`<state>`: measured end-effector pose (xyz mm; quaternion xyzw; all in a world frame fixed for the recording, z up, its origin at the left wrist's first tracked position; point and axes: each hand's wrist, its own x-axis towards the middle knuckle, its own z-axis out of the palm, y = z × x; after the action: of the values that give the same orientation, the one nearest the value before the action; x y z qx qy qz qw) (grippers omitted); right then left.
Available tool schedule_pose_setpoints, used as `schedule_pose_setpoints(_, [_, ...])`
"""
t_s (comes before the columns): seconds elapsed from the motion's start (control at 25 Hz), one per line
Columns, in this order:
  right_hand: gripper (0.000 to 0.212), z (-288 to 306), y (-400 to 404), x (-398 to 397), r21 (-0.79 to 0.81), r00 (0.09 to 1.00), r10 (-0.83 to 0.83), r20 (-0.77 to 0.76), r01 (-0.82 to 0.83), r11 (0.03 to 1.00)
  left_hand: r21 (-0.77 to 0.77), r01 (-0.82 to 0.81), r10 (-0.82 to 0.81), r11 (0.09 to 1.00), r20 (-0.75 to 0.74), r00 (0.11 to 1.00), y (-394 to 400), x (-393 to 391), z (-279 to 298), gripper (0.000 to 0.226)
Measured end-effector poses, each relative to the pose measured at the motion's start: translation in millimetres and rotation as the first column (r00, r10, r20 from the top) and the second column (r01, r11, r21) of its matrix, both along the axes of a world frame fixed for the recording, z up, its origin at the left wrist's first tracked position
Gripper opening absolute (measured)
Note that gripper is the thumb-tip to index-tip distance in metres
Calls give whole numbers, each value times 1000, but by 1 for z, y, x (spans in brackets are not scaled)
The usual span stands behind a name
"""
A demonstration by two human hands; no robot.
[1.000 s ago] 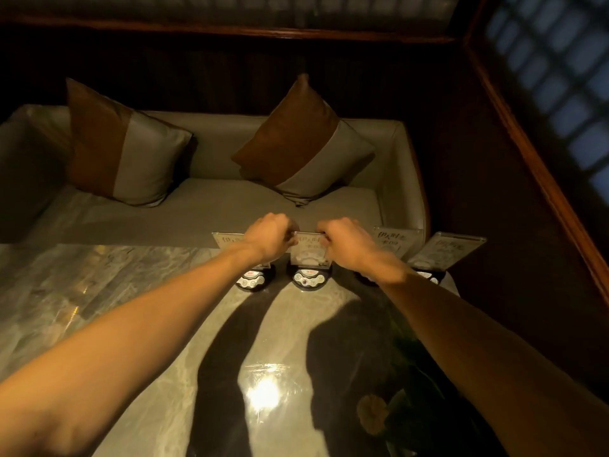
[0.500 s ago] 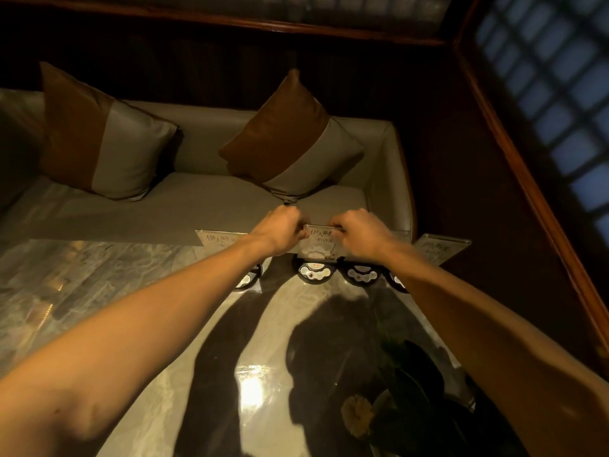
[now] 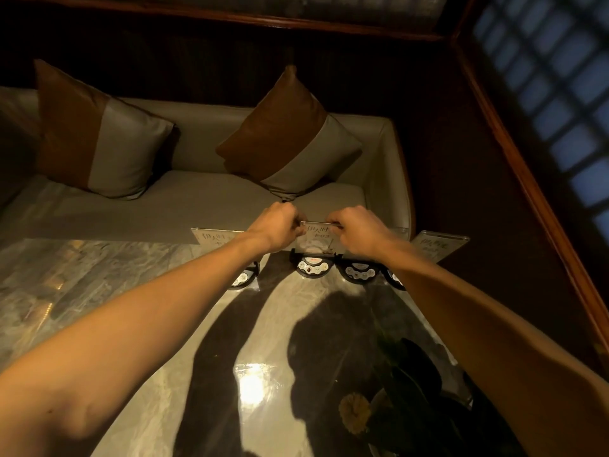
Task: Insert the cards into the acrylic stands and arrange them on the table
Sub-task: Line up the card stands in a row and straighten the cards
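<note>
Several clear acrylic stands with black round bases line the far edge of the marble table. My left hand and my right hand pinch the top corners of the middle stand's card, which stands upright over its base. Another stand with a card leans at the left, its base partly behind my left forearm. Right of the middle one sits a base, and a further stand with a card tilts at the far right.
A grey sofa with two brown-and-grey cushions runs behind the table. A dark plant with a yellow flower stands on the table's near right. Wooden wall panels and a lattice window close off the right side.
Both hands stay on the middle stand's card and have drawn closer to its top corners. The camera has shifted, so the row of stands appears slightly lower and more to the right.
</note>
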<state>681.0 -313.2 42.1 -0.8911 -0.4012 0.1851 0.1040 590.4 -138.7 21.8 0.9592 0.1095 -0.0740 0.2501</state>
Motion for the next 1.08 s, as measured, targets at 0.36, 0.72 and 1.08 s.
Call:
schedule_pose_setpoints(0.36, [20, 1, 3, 3, -20, 1000, 5, -25, -5, 1000, -17, 11, -11, 1000, -31, 999, 4, 5, 2, 17])
schedule_pose_setpoints(0.72, [20, 3, 3, 3, -53, 999, 28, -18, -29, 998, -34, 8, -8, 999, -5, 1000, 3, 3, 1, 16])
schedule_pose_setpoints(1.08, [24, 3, 2, 1, -26, 998, 7, -61, -9, 1000, -58, -15, 12, 998, -51, 999, 11, -6, 0, 28])
